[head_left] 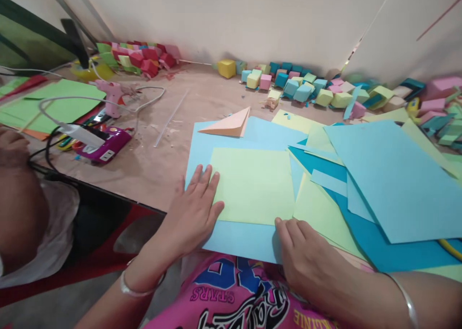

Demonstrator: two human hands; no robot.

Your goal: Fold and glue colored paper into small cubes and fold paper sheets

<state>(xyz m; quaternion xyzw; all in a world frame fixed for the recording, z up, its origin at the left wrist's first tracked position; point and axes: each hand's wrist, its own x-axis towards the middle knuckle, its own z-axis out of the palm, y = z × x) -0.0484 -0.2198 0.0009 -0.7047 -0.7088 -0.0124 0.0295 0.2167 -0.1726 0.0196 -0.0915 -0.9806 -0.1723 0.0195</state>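
A light green paper sheet point(254, 187) lies on top of a light blue sheet point(240, 240) at the table's front edge. My left hand point(193, 213) rests flat with fingers apart across the green sheet's left edge and the blue paper below it. At the green sheet's near right corner, the curled fingers of my right hand point(301, 244) close on the paper; its thumb is hidden. Just beyond the green sheet sits a folded peach paper piece point(231, 124), pointed at its left end.
Loose blue sheets point(393, 179) and green ones overlap on the right. Small paper cubes point(299, 88) line the wall, with red ones point(147, 59) farther left. A pink glue gun point(113, 98) and purple power strip point(104, 146) with cables stand left, near another person's arm point(21, 208).
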